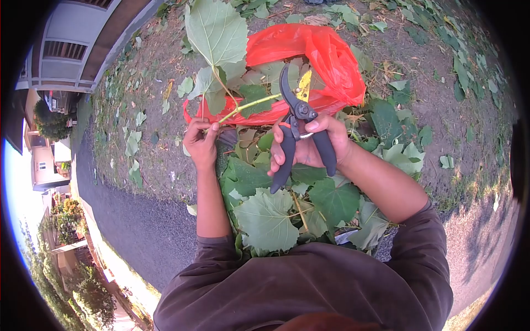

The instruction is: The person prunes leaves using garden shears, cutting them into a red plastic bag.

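Observation:
My left hand (202,142) pinches a green stem (251,103) that bears large lobed leaves, the biggest one (217,34) rising above the hand. In my right hand (326,140) is a pair of pruning shears (300,113) with dark handles. Its blades are spread apart, and the stem's right end lies close beside the curved blade. Behind the shears a red plastic bag (331,60) lies with its mouth open and leaves inside. A heap of cut leaves (270,218) covers my lap below both hands.
Loose leaves (464,71) are scattered over the bare soil (149,99) around the bag. A grey paved strip (132,231) runs along the lower left. Buildings (72,49) and shrubs (51,119) stand farther off at the left.

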Demonstrator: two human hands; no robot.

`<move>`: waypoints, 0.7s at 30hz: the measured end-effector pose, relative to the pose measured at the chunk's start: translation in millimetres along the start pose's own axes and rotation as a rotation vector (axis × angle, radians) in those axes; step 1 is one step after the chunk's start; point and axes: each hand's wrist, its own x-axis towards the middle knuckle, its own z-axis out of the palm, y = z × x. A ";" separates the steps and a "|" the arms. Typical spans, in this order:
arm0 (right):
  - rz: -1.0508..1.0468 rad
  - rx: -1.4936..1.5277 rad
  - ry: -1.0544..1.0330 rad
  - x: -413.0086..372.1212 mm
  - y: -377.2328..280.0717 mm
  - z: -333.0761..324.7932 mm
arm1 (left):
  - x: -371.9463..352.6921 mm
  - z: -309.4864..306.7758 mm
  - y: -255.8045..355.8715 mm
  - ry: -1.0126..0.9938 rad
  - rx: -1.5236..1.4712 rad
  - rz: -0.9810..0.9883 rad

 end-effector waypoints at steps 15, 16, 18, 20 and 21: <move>-0.040 -0.224 0.778 7.7 -13.5 -14.7 | 6.8 20.1 6.6 0.010 0.329 -0.073; -0.037 -0.225 0.778 7.8 -13.4 -17.1 | 6.7 19.8 4.4 0.013 0.329 -0.075; -0.020 -0.258 0.804 6.7 -14.3 -20.9 | 6.0 20.5 1.2 0.038 0.344 -0.110; -0.018 -0.280 0.783 5.8 -14.8 -19.3 | 6.2 17.1 0.5 -0.001 0.374 -0.114; -0.018 -0.300 0.760 6.4 -14.9 -18.4 | 6.6 15.7 1.9 -0.042 0.404 -0.116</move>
